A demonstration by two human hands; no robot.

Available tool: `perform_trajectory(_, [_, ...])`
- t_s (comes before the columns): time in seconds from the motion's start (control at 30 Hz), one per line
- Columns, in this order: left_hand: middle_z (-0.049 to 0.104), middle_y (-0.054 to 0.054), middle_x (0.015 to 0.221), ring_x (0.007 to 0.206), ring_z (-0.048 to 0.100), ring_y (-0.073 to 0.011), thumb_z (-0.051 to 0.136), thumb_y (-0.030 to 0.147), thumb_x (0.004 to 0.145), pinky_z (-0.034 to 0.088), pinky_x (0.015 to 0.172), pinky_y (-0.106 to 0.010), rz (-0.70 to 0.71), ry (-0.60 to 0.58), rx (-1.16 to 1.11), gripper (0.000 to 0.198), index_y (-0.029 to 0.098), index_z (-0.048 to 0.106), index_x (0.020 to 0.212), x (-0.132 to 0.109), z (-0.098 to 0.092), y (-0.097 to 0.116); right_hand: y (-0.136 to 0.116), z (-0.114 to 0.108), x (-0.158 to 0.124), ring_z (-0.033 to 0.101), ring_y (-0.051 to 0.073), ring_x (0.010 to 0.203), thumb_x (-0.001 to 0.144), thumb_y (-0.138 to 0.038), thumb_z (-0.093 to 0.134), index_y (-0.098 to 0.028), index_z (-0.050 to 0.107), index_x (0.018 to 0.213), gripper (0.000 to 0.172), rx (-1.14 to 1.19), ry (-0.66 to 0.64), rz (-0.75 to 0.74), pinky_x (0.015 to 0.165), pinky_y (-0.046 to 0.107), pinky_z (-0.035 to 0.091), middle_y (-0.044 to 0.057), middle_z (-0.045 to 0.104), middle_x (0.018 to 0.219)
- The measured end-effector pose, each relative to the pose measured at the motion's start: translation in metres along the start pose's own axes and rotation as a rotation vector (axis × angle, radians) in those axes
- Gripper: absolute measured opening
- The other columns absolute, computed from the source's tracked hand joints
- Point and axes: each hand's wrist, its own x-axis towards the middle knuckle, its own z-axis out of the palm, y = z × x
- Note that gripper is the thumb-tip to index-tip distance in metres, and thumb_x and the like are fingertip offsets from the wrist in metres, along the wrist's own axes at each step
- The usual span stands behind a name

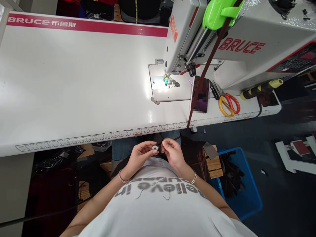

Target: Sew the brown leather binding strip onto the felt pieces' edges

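Observation:
Over my lap, just in front of the table's edge, my left hand [144, 153] pinches a small round bobbin [155, 147] between thumb and fingers. The bobbin is pale with a dark centre. Close beside it on the right, my right hand [172, 152] is closed, with thumb and fingertips pressed together. Something thin and dark seems to lie at those fingertips, too small to name. Beyond both hands stands a white sewing machine [237, 46], its needle area lit above a metal plate [170, 93].
On the white table [81, 85] lie a phone [201, 95], scissors [228, 104] with orange and red handles, and a yellow-and-dark roll [261, 89]. A brown strip [208, 64] hangs from the green holder [219, 13]. A blue bin [249, 184] of dark pieces stands at right.

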Motion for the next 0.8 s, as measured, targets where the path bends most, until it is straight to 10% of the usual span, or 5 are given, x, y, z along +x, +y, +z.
perform_trajectory(0.43, [0.074,-0.005,0.082,0.073,0.072,-0.0172,0.084,0.029,0.069,0.062,0.07,-0.029,-0.123,-0.065,-0.15,0.048,0.016,0.069,0.112,0.001,-0.002,0.006,-0.011,-0.008,0.004,0.049,0.007,0.053,0.058,-0.046,0.085,-0.016,0.063,0.071,0.039,-0.009,0.09,-0.02,0.053,0.022,0.04,-0.003,0.055,0.056])
perform_trajectory(0.8, [0.071,-0.001,0.08,0.076,0.072,-0.0177,0.079,0.032,0.075,0.061,0.072,-0.03,-0.055,-0.054,0.014,0.06,0.02,0.055,0.129,0.0,-0.005,-0.006,0.001,0.003,0.0,0.063,0.011,0.072,0.063,-0.037,0.083,-0.018,0.065,0.104,0.048,-0.088,-0.153,0.115,0.06,0.022,0.052,0.002,0.067,0.088])
